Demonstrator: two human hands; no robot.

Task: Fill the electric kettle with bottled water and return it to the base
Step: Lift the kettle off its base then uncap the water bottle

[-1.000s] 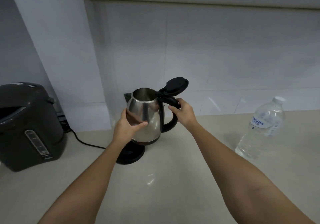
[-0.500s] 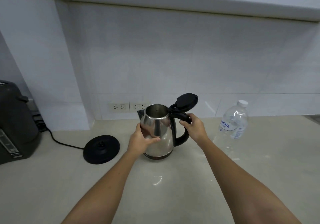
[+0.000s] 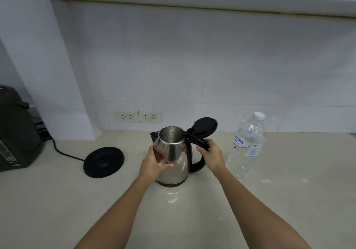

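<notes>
A steel electric kettle (image 3: pixel 176 162) with a black handle stands on the beige counter (image 3: pixel 289 200), its black lid (image 3: pixel 205 125) flipped up and the inside showing. My left hand (image 3: pixel 154 164) is wrapped around the kettle's body. My right hand (image 3: pixel 211 155) grips the top of the handle. The round black base (image 3: pixel 104 161) lies on the counter to the left of the kettle, apart from it. A clear plastic water bottle (image 3: pixel 246 146) with a white cap stands upright just right of my right hand.
A dark grey water dispenser (image 3: pixel 15 131) sits at the far left, with a black cord (image 3: pixel 61 152) running from behind it to the base. Two wall sockets (image 3: pixel 138 116) are set in the white tiled wall behind the kettle.
The kettle was lifted off its base and carried right, then set down on the counter beside the bottle. Both hands stay on it.
</notes>
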